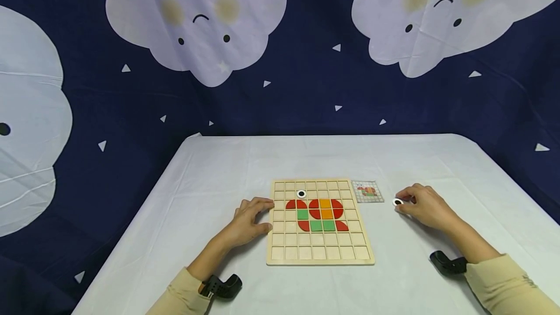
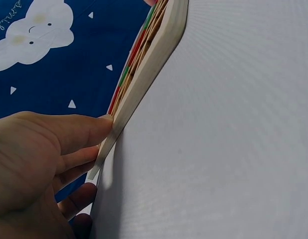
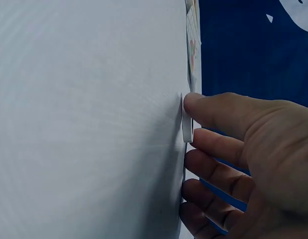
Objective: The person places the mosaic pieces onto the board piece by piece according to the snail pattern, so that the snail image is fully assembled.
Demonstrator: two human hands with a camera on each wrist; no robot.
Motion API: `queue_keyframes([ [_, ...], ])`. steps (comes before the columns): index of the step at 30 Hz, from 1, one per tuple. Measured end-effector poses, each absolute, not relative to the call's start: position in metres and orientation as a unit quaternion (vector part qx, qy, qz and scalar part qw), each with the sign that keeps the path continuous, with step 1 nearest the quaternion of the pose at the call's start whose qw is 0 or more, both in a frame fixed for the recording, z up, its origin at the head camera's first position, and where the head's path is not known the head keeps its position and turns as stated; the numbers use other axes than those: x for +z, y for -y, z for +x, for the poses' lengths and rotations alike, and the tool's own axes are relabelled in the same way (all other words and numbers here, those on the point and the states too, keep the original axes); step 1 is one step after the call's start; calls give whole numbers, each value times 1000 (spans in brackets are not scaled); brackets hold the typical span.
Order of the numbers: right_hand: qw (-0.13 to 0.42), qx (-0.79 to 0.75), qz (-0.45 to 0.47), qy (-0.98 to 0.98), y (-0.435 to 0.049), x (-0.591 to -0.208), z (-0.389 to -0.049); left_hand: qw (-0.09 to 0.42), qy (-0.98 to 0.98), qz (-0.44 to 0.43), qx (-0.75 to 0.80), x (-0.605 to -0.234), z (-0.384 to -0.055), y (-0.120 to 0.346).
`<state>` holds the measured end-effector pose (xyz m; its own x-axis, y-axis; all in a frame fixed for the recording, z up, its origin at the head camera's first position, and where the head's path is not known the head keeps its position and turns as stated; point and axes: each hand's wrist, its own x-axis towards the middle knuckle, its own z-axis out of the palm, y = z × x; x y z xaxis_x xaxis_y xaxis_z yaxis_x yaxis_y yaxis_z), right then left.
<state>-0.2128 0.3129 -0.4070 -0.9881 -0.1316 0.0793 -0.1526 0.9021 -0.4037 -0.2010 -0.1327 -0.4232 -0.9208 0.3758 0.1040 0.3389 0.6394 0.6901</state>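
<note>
A wooden grid board [image 1: 319, 255] lies in the middle of the table, bearing red, orange and green tiles [image 1: 325, 213]. One white disc with a black centre [image 1: 301, 194] sits near its top. My left hand [image 1: 248, 222] touches the board's left side with thumb and fingers; in the left wrist view the thumb [image 2: 89, 130] presses against the board's edge [image 2: 153, 64]. Off to the right, my right hand [image 1: 426, 204] pinches a second white disc with a black centre [image 1: 397, 202] between thumb and index finger. The right wrist view shows this disc [image 3: 188, 128] edge-on, close over the table.
A small pattern card [image 1: 368, 197] lies by the board's upper right corner, between the board and my right hand. White cloth covers the table [image 1: 227, 164]. A dark blue curtain with clouds [image 1: 306, 101] hangs behind it.
</note>
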Motion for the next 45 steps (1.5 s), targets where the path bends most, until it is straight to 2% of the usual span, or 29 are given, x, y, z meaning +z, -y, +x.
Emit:
queue_keyframes([
  [19, 42, 207, 87, 973, -301, -400, -215, 23, -907, 196, 372, -424, -202, 133],
  [31, 46, 241, 163, 955, -217, -374, -234, 23, -906, 198, 373, -425, -202, 133],
  [45, 34, 239, 244, 939, -125, -373, -258, 29, -906, 197, 373, -424, -202, 133],
])
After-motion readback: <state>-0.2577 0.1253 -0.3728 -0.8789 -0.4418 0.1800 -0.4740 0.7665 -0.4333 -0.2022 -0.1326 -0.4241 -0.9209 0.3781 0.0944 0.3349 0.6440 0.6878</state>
